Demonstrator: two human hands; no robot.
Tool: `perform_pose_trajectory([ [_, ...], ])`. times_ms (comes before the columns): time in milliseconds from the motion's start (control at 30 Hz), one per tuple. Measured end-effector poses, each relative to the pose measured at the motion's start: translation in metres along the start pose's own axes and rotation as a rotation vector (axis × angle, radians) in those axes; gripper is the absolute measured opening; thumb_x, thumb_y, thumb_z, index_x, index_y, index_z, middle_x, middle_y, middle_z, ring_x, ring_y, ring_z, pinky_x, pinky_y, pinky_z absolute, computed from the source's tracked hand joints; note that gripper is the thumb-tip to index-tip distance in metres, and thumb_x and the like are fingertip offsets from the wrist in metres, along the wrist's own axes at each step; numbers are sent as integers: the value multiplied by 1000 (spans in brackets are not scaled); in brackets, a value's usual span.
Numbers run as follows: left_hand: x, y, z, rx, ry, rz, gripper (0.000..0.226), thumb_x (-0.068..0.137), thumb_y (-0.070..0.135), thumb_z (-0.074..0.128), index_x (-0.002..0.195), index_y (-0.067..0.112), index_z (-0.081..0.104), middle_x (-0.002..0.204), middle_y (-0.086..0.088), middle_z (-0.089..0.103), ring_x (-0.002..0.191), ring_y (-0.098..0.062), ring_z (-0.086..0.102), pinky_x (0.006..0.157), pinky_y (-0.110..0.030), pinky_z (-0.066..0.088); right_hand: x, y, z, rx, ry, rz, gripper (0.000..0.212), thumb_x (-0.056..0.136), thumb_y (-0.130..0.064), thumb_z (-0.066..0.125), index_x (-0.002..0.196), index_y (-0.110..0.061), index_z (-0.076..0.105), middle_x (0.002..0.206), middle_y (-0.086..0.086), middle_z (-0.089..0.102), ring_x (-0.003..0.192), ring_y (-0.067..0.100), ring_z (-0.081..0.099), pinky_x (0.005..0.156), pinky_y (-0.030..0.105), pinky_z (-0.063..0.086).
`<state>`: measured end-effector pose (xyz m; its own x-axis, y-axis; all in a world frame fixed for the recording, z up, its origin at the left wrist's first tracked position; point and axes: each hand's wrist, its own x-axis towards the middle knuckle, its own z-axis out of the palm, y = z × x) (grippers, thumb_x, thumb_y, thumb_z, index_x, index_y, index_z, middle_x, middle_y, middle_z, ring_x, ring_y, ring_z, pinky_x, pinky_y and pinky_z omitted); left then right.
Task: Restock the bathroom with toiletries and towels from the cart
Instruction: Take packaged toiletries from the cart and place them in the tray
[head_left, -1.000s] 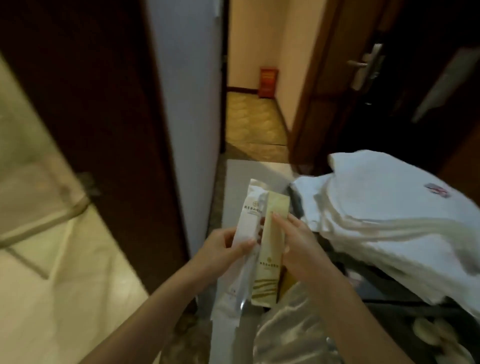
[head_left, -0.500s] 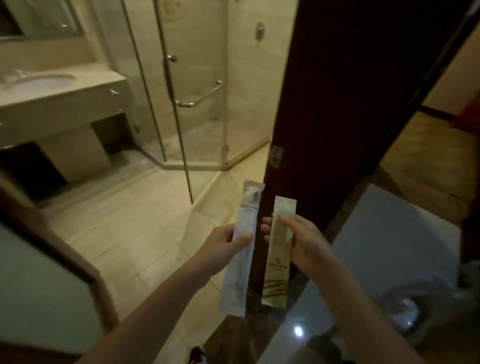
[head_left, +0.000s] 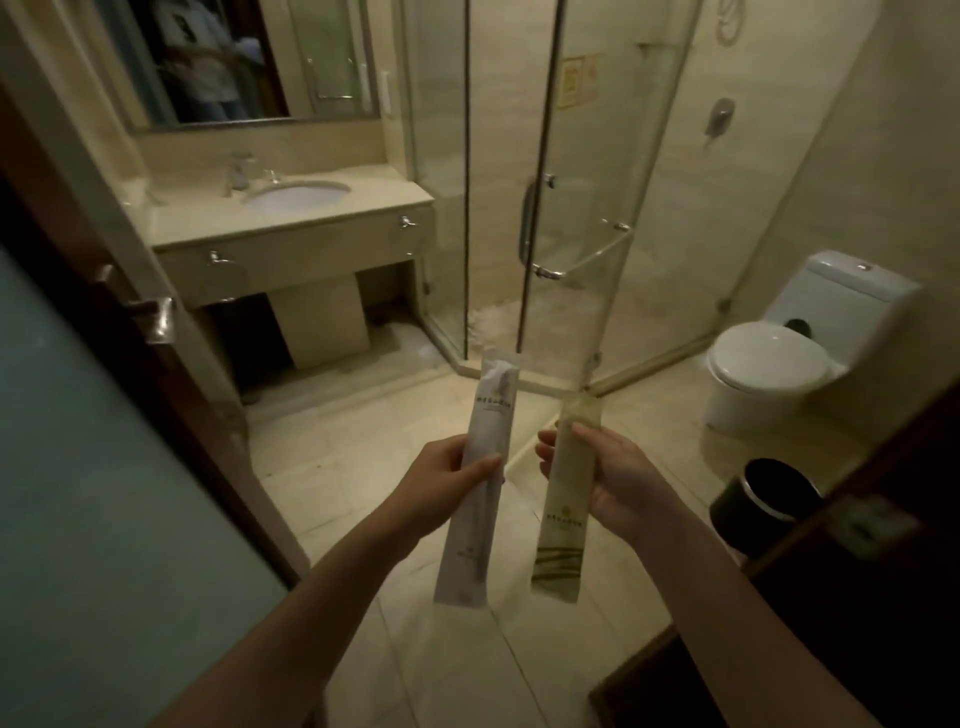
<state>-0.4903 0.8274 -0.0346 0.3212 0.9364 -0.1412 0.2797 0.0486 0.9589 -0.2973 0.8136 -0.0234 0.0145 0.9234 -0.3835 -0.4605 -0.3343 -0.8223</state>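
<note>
**Two Sachets in Hand at the Bathroom Threshold**

Gripping one long white sachet (head_left: 470, 545) with the left hand (head_left: 447, 483), thumb across the front and fingers curled behind, a little above mid-length. Pinching one pale green sachet (head_left: 561, 530) with the right hand (head_left: 615, 483), also in the upper half, thumb on top. Held near upright at lower centre of the frame, side by side but not touching, above the tiled floor (head_left: 363, 467).

Probably very light, thin and floppy at the free ends. Film wrapping likely slick and crinkly, with something slim and stiffer showing inside the white one. Best taken near the middle, flat between thumb and fingers, without squeezing hard. Little sign of fragility, though easy to let slip.

Counted: two sachets, one per hand. No towels in view. One vanity counter (head_left: 384, 200) at upper left with one basin (head_left: 296, 200), the probable place for them. One toilet (head_left: 763, 364) at right, one black bin (head_left: 763, 493) at lower right, one glass shower enclosure (head_left: 571, 208) at upper centre.
</note>
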Motion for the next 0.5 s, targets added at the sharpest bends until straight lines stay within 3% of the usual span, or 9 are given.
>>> perform_pose_trajectory([
  [333,84,-8,-107,-30,303,-23,5,90,34,55,90,31,60,89,6,66,88,-9,62,67,-21,47,166,-17,100,-118,-188,90,17,96,-18,48,104,-6,56,79,12,74,71,23,73,55,29,56],
  [500,152,-11,-145,-80,437,-48,5,90,33,56,91,30,60,91,5,66,90,-13,63,71,-24,49,258,-41,136,-157,-285,182,30,95,-17,49,119,1,51,91,17,70,69,21,72,53,29,55],
])
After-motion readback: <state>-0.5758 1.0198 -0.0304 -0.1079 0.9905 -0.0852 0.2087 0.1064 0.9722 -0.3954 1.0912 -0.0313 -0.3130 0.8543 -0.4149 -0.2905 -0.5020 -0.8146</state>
